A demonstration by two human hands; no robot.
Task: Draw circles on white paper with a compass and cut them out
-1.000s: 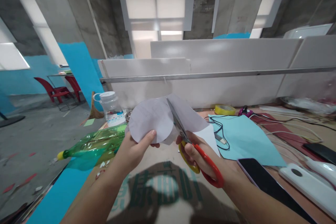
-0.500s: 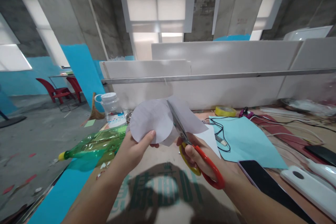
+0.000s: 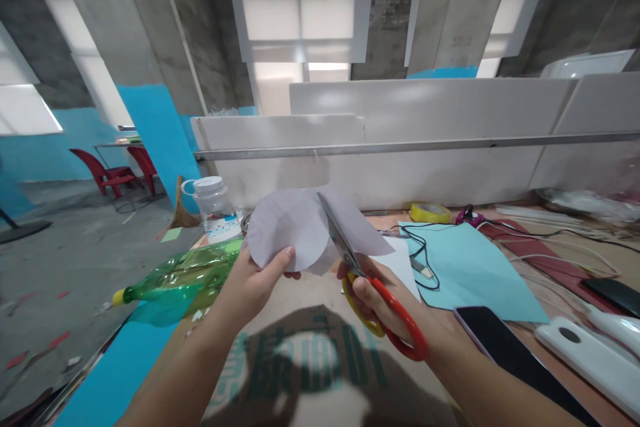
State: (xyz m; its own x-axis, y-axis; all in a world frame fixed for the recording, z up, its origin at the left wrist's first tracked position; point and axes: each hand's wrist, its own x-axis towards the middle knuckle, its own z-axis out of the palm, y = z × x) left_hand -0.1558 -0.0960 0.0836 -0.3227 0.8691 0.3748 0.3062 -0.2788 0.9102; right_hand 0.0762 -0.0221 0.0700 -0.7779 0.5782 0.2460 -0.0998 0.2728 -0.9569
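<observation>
My left hand (image 3: 263, 280) grips a round piece of white paper (image 3: 287, 227) by its lower edge, thumb on top and fingers behind. Another white sheet (image 3: 355, 220) spreads out behind and to the right of the disc. In my right hand (image 3: 375, 293) is a pair of scissors (image 3: 343, 237) with one red and one yellow handle loop. The blades point up and away, along the right edge of the disc, and look nearly closed. Both hands are held above a cardboard surface (image 3: 300, 407) with green printed characters.
On the left lie a green plastic bottle (image 3: 185, 273) and a clear jar with a white lid (image 3: 215, 210). To the right are blue paper (image 3: 480, 273), a black cable (image 3: 427, 257), yellow tape (image 3: 430, 213), a phone (image 3: 505, 353) and a white device (image 3: 585, 367). A white partition (image 3: 425, 177) stands behind.
Both hands, the paper and the scissors stay in almost the same place. The sheet behind the disc has shifted very slightly at its right corner.
</observation>
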